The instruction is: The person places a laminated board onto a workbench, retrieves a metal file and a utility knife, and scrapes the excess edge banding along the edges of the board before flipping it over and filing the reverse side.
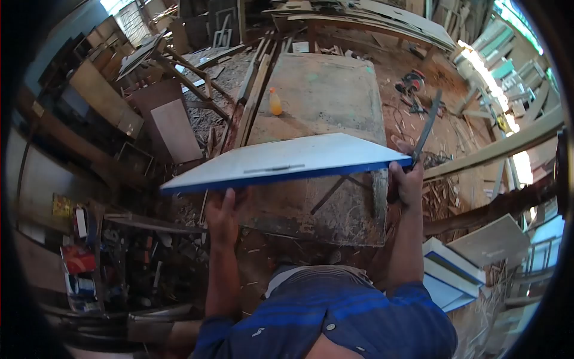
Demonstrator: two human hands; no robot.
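Observation:
A white panel (287,152) with blue edging is held up above a worn worktable (335,78), its near edge toward me. A dark narrow slot or strip (274,169) shows on its white face. My left hand (226,216) supports the near edge toward the left, thumb on the blue edge and fingers mostly hidden underneath. At the right corner my right hand (409,179) grips the panel, thumb on the edge. A long, flat dark bar (429,127), perhaps a file, rises from that same hand. Beyond the panel, a small orange bottle (275,103) stands on the worktable.
A red and black power tool (412,81) lies on the floor at right. Blue-edged white boxes or panels (454,272) stand at lower right. Cluttered shelves (149,224) are at left, long boards (371,18) at the back. Wood scraps cover the floor.

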